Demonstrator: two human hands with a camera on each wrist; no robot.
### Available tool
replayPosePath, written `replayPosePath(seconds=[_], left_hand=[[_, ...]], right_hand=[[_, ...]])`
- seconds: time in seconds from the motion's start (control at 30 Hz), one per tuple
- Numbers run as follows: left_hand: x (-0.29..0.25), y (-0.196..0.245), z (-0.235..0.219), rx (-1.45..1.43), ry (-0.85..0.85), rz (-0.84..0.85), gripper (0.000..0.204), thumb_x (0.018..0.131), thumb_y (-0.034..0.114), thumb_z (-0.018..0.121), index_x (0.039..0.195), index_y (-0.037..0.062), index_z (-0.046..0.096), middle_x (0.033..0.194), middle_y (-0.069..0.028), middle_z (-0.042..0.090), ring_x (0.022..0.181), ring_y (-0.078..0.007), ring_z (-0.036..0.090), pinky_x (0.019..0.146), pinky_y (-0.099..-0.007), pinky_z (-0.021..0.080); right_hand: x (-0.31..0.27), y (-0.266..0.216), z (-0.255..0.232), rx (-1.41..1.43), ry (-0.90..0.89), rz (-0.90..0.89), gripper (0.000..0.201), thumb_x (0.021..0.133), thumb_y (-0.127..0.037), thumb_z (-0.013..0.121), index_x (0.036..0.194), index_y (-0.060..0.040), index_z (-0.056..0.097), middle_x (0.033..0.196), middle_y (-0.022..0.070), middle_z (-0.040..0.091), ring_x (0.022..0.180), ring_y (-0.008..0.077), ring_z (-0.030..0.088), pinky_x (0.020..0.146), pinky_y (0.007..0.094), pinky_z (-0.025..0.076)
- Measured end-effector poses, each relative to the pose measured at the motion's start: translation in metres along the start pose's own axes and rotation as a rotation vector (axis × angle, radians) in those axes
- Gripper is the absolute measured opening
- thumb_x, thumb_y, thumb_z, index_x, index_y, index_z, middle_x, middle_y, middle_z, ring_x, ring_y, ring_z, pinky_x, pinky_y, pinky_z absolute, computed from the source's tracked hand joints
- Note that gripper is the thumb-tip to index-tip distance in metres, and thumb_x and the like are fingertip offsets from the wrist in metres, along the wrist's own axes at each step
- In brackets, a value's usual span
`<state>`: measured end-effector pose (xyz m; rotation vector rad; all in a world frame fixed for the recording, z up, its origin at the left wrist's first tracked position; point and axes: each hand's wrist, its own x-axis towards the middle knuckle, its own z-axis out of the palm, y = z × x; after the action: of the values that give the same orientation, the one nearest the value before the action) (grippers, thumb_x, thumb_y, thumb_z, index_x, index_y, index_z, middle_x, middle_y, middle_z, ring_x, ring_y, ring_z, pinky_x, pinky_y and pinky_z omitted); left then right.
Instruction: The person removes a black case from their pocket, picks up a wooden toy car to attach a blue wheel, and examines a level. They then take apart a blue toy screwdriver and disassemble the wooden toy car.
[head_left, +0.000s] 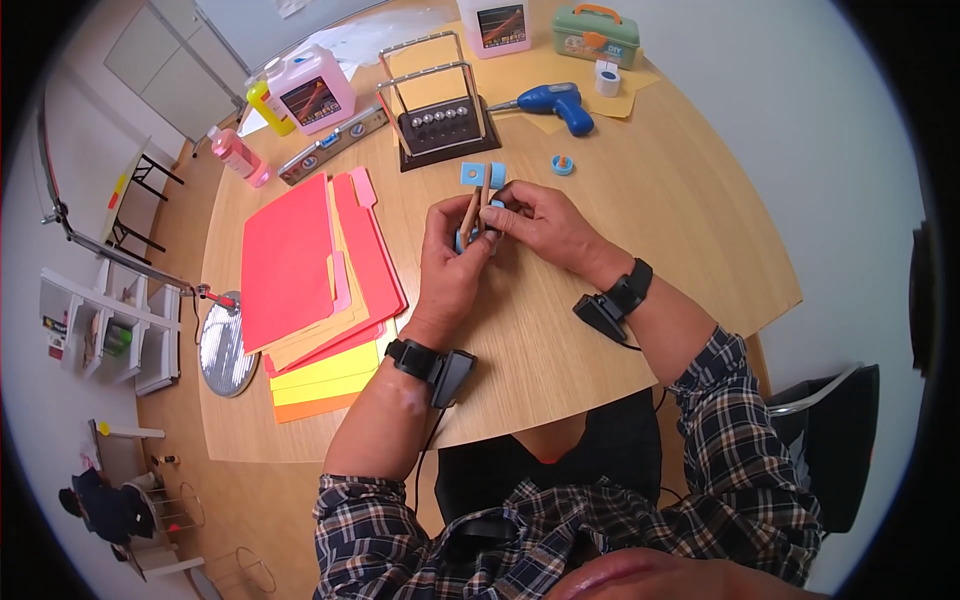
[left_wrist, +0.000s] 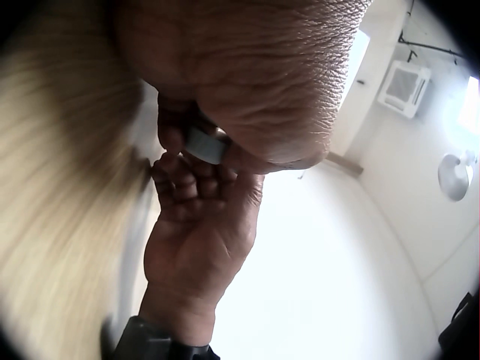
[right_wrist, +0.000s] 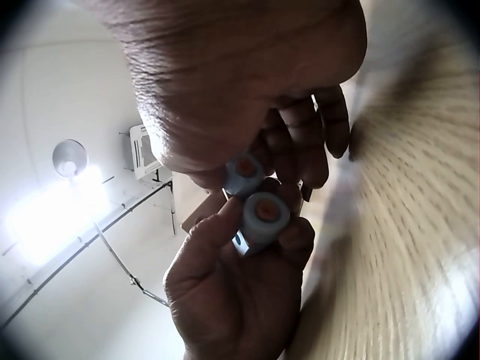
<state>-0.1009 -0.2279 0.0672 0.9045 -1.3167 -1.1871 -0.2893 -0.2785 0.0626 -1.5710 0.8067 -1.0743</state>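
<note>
Gripping a small wood-and-light-blue-plastic toy assembly [head_left: 487, 186], the left hand [head_left: 447, 258] curls thumb and fingers round its lower end, on the person's side of the Newton's cradle [head_left: 445, 125]. The right hand [head_left: 548, 232] pinches the assembly between thumb and bent fingers, its remaining fingers looser. This two-sided hold probably steadies the light piece above the tabletop [head_left: 700, 240] so that fingertips can reach its joints. The right-wrist view shows two blue wheels [right_wrist: 265, 213] with orange centres among the fingers.

Left of the cradle and nearer the person, coloured folders [head_left: 290, 262] lie fanned, perhaps so their tabs show. Right of the cradle, a loose blue disc [head_left: 562, 165] lies apart, likely left within the right hand's reach. A spirit level [head_left: 333, 147] slants on the cradle's left; a blue drill [head_left: 553, 99] lies on its right, bit toward the cradle. Beyond and right of the cradle sits a green toolbox [head_left: 596, 38], its arched orange handle uppermost, presumably for easy lifting.
</note>
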Motion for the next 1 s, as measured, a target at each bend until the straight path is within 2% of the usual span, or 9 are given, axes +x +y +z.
replayPosePath(seconds=[0.17,0.4,0.53,0.63,0.73,0.9,0.97,1.0], left_hand=[[0.002,-0.003,-0.008,-0.022,0.071,-0.048,0.050,0.101,0.005,0.070,0.146,0.0044,0.050,0.134,-0.0087,0.065,0.116,-0.0161,0.065,0.094,-0.0320,0.057],[0.004,-0.004,-0.014,-0.121,0.043,-0.106,0.049,0.100,0.006,0.071,0.144,0.0033,0.051,0.132,-0.0102,0.068,0.113,-0.0178,0.068,0.094,-0.0338,0.057],[0.005,-0.002,-0.014,0.029,0.074,-0.072,0.045,0.100,0.003,0.071,0.141,0.0022,0.054,0.126,-0.0090,0.068,0.108,-0.0160,0.069,0.091,-0.0311,0.057],[0.006,-0.003,-0.015,0.131,0.080,-0.063,0.043,0.100,0.001,0.071,0.140,0.0019,0.055,0.121,-0.0075,0.068,0.104,-0.0141,0.068,0.088,-0.0288,0.056],[0.006,-0.003,-0.015,0.146,0.069,-0.076,0.042,0.100,0.000,0.071,0.139,0.0020,0.055,0.119,-0.0067,0.067,0.102,-0.0125,0.066,0.086,-0.0277,0.055],[0.007,-0.006,-0.018,0.133,0.062,-0.087,0.044,0.099,0.000,0.070,0.140,0.0025,0.055,0.118,-0.0070,0.065,0.099,-0.0133,0.064,0.082,-0.0299,0.056],[0.008,-0.007,-0.018,0.407,0.045,0.073,0.040,0.098,0.000,0.070,0.136,0.0022,0.060,0.117,-0.0062,0.068,0.100,-0.0143,0.066,0.087,-0.0321,0.056],[0.006,-0.006,-0.018,0.406,0.045,0.070,0.040,0.098,0.000,0.070,0.136,0.0022,0.060,0.117,-0.0062,0.068,0.100,-0.0143,0.066,0.087,-0.0321,0.056]], right_hand=[[-0.002,-0.009,-0.003,-0.100,0.027,0.001,0.034,0.101,-0.031,0.083,0.106,0.0016,0.072,0.088,0.0047,0.075,0.082,0.0100,0.069,0.073,0.0279,0.056],[-0.001,-0.015,-0.015,-0.172,0.083,0.005,0.035,0.096,-0.030,0.088,0.104,0.0005,0.072,0.086,0.0027,0.073,0.079,0.0078,0.066,0.073,0.0271,0.056],[0.003,-0.010,-0.032,-0.279,0.177,-0.017,0.036,0.094,-0.028,0.090,0.107,0.0004,0.072,0.086,0.0004,0.071,0.077,0.0065,0.063,0.072,0.0262,0.055],[0.009,0.003,-0.044,-0.192,0.192,-0.020,0.036,0.093,-0.025,0.091,0.110,0.0007,0.072,0.088,-0.0001,0.070,0.076,0.0053,0.060,0.070,0.0249,0.054],[0.008,0.000,-0.045,-0.080,0.164,-0.017,0.036,0.092,-0.021,0.091,0.113,0.0007,0.072,0.092,-0.0001,0.071,0.076,0.0043,0.059,0.068,0.0234,0.052],[0.005,-0.002,-0.046,-0.092,0.114,-0.001,0.034,0.092,-0.017,0.090,0.114,0.0002,0.071,0.095,0.0001,0.072,0.077,0.0039,0.060,0.069,0.0229,0.053],[0.004,-0.006,-0.047,-0.116,0.111,0.011,0.033,0.092,-0.016,0.090,0.114,0.0002,0.071,0.095,0.0005,0.072,0.077,0.0042,0.062,0.070,0.0232,0.054],[0.004,-0.007,-0.047,-0.147,0.137,0.002,0.033,0.091,-0.016,0.090,0.114,0.0002,0.071,0.095,0.0015,0.073,0.077,0.0050,0.063,0.071,0.0241,0.055]])
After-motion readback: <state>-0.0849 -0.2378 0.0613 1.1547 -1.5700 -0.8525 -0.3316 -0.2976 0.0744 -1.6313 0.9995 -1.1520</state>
